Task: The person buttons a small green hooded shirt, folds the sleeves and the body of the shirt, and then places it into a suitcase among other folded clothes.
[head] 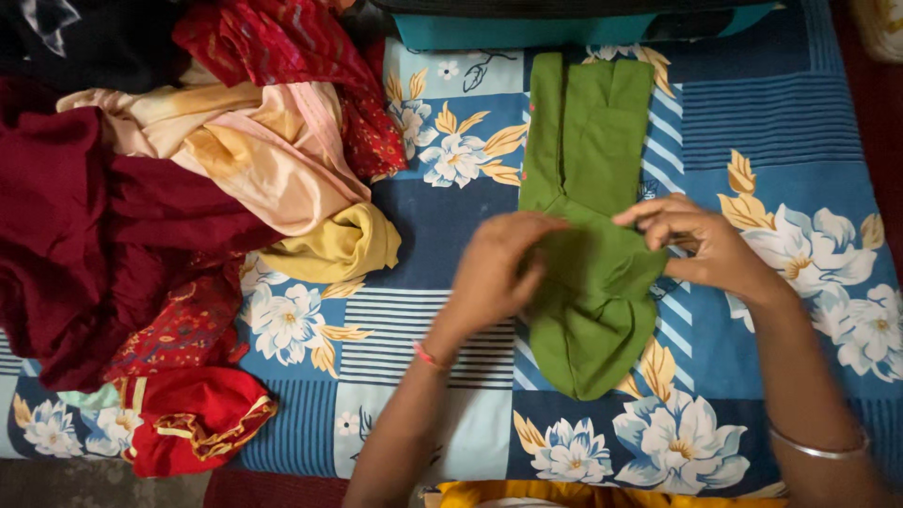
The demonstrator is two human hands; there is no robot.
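A green garment (588, 160) lies lengthwise on the blue floral bedsheet (451, 216), folded into a narrow strip with its near end bunched. My left hand (499, 268) pinches the garment's left edge at the fold. My right hand (701, 243) grips the right side of the same fold, fingers curled over the cloth. Both hands meet over the middle of the garment. A red thread is on my left wrist and a silver bangle on my right forearm.
A heap of clothes fills the left: dark maroon cloth (85, 226), a peach and yellow garment (273, 160), red patterned fabric (282, 56) and a red piece with gold trim (193, 419). A teal object (527, 28) lies at the far edge.
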